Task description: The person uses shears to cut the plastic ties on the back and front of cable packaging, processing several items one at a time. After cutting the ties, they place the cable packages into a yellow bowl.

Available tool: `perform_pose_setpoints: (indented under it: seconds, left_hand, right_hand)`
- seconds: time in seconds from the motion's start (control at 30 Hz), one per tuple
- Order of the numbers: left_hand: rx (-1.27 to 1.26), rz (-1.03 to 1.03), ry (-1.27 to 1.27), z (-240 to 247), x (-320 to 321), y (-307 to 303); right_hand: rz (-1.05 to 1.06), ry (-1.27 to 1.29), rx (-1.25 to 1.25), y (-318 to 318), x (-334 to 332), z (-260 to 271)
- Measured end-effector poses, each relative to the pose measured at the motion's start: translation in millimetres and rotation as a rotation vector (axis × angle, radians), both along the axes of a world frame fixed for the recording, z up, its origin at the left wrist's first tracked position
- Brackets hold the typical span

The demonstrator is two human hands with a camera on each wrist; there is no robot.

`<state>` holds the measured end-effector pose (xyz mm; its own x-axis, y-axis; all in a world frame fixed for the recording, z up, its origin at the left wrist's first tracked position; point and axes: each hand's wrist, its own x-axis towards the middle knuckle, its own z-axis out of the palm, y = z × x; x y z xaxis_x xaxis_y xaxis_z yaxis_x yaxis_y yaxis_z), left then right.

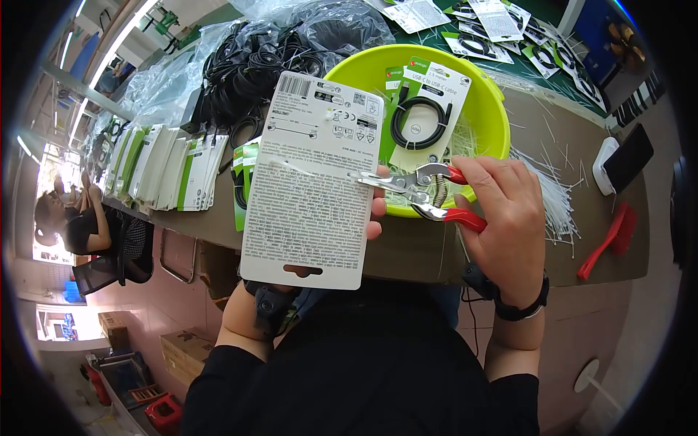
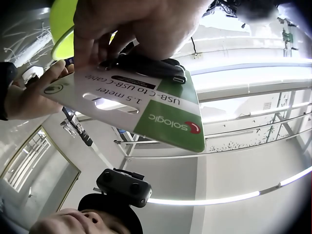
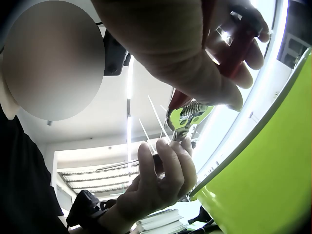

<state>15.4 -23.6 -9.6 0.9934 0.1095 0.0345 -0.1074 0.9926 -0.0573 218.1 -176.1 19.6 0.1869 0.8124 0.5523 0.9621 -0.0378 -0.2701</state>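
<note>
My left hand [image 1: 376, 211] holds a carded USB-C cable pack [image 1: 305, 189] from behind, its printed back facing up. In the left wrist view, the fingers bend round the black cable [image 2: 146, 67] on the front of the card. With its handles spread, a pair of red-handled cutting pliers [image 1: 425, 182] is gripped in my right hand [image 1: 509, 211]. The plier tips lie right over the card's right edge, close to the left fingertips. Thin white cable-tie tails [image 3: 158, 117] stick up by the pliers in the right wrist view.
Behind the hands, a lime-green basin [image 1: 491, 94] holds another cable pack [image 1: 422, 116] and white tie scraps. White cable ties [image 1: 545, 200] and a red brush [image 1: 611, 240] lie to the right. Stacked cards [image 1: 167, 167] and a black cable heap [image 1: 254, 65] sit left.
</note>
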Motion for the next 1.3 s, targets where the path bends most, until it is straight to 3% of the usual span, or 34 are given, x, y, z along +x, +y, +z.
perform_pose_setpoints:
  seconds: [0.1,0.2,0.23,0.33,0.47,0.77,0.87,1.03,1.13,1.3]
  left_hand:
    - [0.001,-0.002,-0.005,-5,-2,0]
    - [0.073,0.081,0.074,1,-3,-6]
    - [0.073,0.081,0.073,3,-2,-7]
    - [0.097,0.042,0.121,10,5,-7]
    - [0.231,0.022,0.148,4,6,-6]
    - [0.236,0.061,0.243,13,7,-19]
    - [0.166,0.023,0.196,8,6,-15]
    - [0.189,0.014,0.112,6,4,-14]
    - [0.231,0.113,0.206,4,4,-20]
    - [0.357,0.125,0.369,10,8,-24]
  right_hand:
    - [-0.005,-0.024,-0.014,-1,1,-1]
    - [0.092,0.325,-0.195,-1,8,-6]
    - [0.092,0.323,-0.195,1,9,-5]
    - [0.014,0.28,0.171,9,14,-1]
    - [-0.054,-0.013,0.088,13,15,8]
    - [-0.03,-0.097,0.099,21,11,5]
    - [0.03,0.147,-0.052,23,10,-4]
    - [0.1,0.429,0.083,22,8,2]
    - [0.106,0.043,0.062,23,2,9]
    - [0.146,0.065,0.082,28,-5,8]
